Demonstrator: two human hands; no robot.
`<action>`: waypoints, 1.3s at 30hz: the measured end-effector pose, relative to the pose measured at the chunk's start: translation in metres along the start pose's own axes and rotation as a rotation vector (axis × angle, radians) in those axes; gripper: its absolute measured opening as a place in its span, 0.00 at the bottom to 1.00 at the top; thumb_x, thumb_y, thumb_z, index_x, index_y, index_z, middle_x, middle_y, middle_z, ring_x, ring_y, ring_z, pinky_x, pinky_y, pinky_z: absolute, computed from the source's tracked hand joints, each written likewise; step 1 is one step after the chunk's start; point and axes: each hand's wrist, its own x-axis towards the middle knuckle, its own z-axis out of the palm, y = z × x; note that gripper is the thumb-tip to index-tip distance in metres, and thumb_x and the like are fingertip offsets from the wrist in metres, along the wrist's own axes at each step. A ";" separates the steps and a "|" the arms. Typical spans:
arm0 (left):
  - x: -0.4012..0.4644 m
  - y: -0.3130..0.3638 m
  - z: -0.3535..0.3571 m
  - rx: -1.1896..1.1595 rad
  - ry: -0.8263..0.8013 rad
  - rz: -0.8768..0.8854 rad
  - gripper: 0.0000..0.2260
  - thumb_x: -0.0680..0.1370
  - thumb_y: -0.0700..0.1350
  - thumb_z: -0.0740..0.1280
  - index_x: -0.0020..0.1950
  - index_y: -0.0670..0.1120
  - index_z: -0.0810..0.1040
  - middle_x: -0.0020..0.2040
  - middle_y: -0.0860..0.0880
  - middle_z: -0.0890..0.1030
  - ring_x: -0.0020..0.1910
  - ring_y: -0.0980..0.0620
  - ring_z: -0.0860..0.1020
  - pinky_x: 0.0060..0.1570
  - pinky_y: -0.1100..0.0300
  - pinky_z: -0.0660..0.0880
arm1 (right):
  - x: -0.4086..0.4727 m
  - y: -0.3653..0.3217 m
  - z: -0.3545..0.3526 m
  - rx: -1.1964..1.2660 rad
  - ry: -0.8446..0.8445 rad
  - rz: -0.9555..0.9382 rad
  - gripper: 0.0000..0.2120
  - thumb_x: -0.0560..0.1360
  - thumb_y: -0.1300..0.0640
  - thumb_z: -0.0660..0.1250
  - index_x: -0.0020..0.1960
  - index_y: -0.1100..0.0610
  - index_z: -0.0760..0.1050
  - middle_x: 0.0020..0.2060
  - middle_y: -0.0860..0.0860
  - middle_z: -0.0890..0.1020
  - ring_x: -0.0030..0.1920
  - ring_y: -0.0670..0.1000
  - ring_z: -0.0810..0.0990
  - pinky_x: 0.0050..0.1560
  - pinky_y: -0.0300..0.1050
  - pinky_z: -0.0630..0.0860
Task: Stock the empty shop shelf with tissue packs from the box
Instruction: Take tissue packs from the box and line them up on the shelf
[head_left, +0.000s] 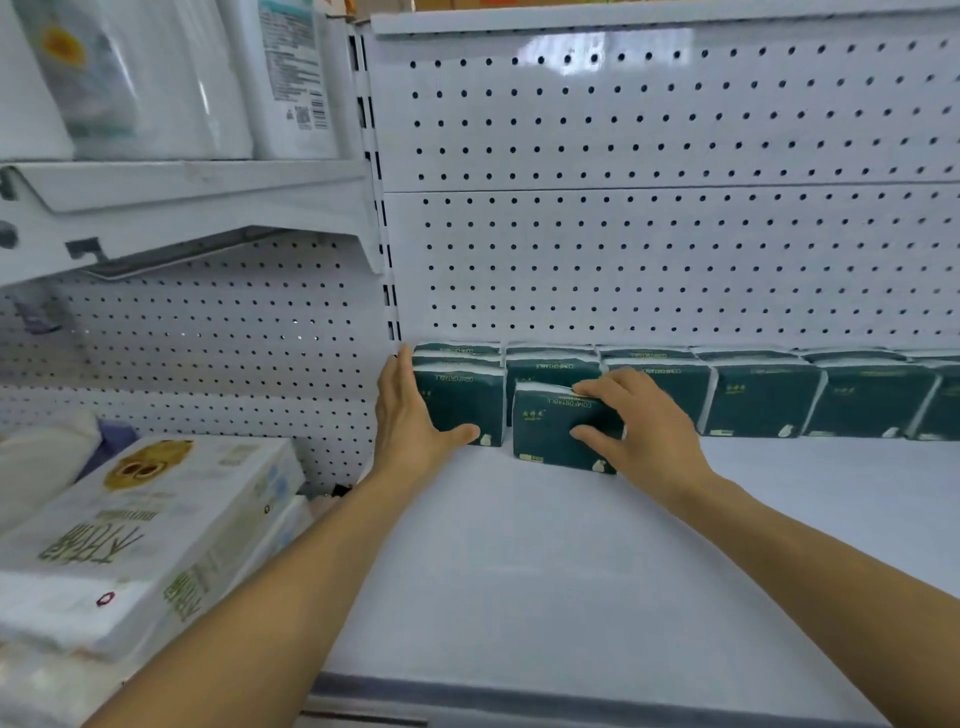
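The right hand (636, 423) clasps a dark-green pack (558, 431) standing upright on the shelf (519, 561), just proud of the back row (769, 397) at its 12 o'clock. The left hand (410, 415), fingers straight, steadies the end pack (460, 400) at 9 o'clock.

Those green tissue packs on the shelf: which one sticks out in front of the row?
The pack gripped by the right hand, second from the left; the others sit farther back.
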 end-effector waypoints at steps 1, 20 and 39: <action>0.003 -0.001 0.003 -0.014 -0.001 -0.009 0.57 0.66 0.48 0.81 0.79 0.55 0.41 0.78 0.53 0.48 0.76 0.49 0.56 0.73 0.50 0.61 | 0.004 0.004 0.005 -0.070 0.040 -0.052 0.20 0.70 0.53 0.76 0.61 0.51 0.78 0.53 0.48 0.78 0.53 0.51 0.75 0.52 0.45 0.67; 0.013 -0.006 0.018 -0.161 0.085 -0.069 0.48 0.67 0.43 0.80 0.77 0.51 0.52 0.73 0.49 0.61 0.68 0.50 0.67 0.58 0.61 0.67 | 0.030 0.010 0.034 -0.330 0.072 -0.065 0.19 0.69 0.51 0.74 0.59 0.53 0.78 0.62 0.51 0.77 0.63 0.55 0.74 0.65 0.53 0.59; -0.163 0.015 -0.089 0.524 0.319 0.436 0.30 0.76 0.62 0.62 0.74 0.50 0.67 0.67 0.49 0.76 0.68 0.49 0.69 0.69 0.46 0.63 | -0.087 -0.148 -0.039 -0.131 0.106 -0.156 0.24 0.79 0.43 0.58 0.70 0.55 0.70 0.67 0.54 0.75 0.65 0.55 0.73 0.67 0.60 0.66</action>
